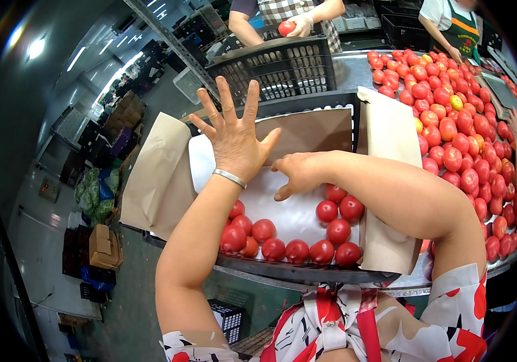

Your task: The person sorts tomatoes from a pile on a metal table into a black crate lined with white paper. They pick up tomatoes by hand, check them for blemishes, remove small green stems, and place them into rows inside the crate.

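Left hand [234,142] is spread and empty, right hand [300,171] loosely open; tomatoes [297,251], lying on the near side of both hands, could be bruised if knocked by the right forearm [391,187]

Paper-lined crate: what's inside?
Red tomatoes along the near edge and up the right side, on a white liner; brown paper against the far wall. Hidden: whatever the left hand, right hand and forearms cover, and anything beneath the liner.
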### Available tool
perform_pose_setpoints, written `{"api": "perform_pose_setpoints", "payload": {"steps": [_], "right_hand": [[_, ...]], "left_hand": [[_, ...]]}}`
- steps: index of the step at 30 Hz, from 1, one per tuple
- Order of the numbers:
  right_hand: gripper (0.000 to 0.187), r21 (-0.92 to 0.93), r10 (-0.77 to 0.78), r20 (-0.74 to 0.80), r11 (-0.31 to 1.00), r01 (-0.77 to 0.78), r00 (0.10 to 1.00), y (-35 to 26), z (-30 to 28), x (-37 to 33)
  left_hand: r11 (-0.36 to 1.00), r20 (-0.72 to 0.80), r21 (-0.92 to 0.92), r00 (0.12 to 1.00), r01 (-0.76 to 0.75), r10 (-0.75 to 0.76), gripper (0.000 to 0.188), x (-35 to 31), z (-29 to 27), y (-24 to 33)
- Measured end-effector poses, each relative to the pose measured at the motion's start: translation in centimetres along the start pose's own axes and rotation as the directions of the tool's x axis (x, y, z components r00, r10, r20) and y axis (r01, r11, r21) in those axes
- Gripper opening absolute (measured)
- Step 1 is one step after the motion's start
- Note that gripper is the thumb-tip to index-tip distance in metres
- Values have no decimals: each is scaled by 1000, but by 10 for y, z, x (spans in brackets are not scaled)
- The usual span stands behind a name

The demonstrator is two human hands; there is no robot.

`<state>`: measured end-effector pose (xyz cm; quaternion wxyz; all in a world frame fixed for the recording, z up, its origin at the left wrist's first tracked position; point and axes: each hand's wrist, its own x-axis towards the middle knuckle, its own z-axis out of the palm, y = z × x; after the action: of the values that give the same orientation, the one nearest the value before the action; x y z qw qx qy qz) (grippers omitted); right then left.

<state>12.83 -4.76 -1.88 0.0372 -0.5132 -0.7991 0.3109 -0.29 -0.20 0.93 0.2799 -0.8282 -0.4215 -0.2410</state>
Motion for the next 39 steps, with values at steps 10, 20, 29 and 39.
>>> {"api": "perform_pose_setpoints", "payload": {"steps": [10,20,29,39], "right_hand": [[53,-71,37,147,997,-27,988,-5,-3,-4],[48,-71,4,139,997,6,990,-3,-4,-6],[35,101,-155,-150,980,172,976,0,-8,-3],[23,667,-88,-469,617,418,879,-3,-12,8]], "left_hand": [[954,-75,-292,996,-61,41,30,2,8,-6],[824,-82,-565,997,-36,-13,36,-6,10,7],[626,28,-767,982,142,-188,39,-4,17,3],[308,234,-897,931,318,-280,57,1,11,-10]]}}
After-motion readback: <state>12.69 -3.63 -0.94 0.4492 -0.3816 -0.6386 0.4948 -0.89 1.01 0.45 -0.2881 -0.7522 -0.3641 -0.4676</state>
